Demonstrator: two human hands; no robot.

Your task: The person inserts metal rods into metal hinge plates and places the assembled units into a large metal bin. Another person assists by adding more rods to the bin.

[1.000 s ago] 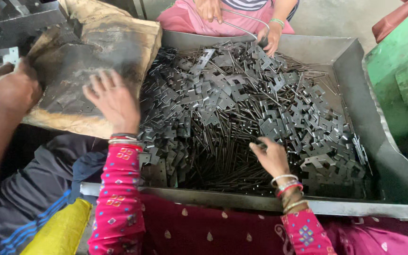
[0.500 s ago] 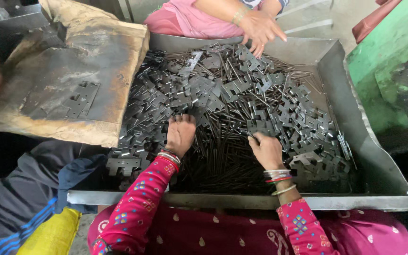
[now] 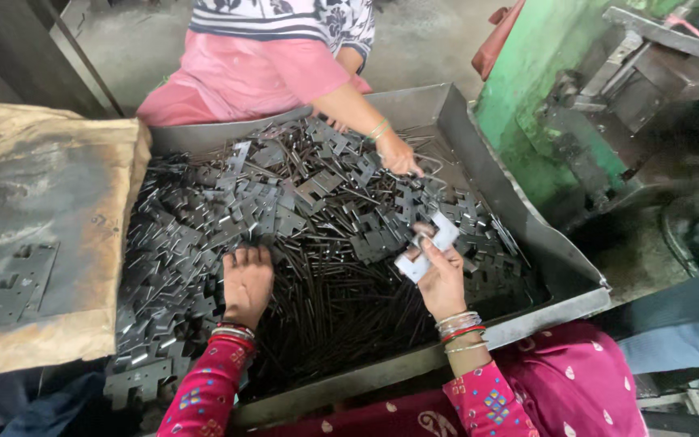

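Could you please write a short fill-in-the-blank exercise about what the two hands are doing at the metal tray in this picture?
1. The right hand lifts a flat stamped metal piece above the ____.
2. The left hand lies palm ____ on the dark metal parts.
3. The metal tray holds stamped plates and thin ____.
4. Another person's hand reaches in from the ____ side of the tray.

Missing words: pile; down; rods; far

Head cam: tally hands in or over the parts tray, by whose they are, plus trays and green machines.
Wearer's hands: 2, the left hand flat on the dark metal parts, the right hand holding a pale metal piece
Co-worker's hand: 1
Metal tray: 1
Green machine: 1
Total: 5
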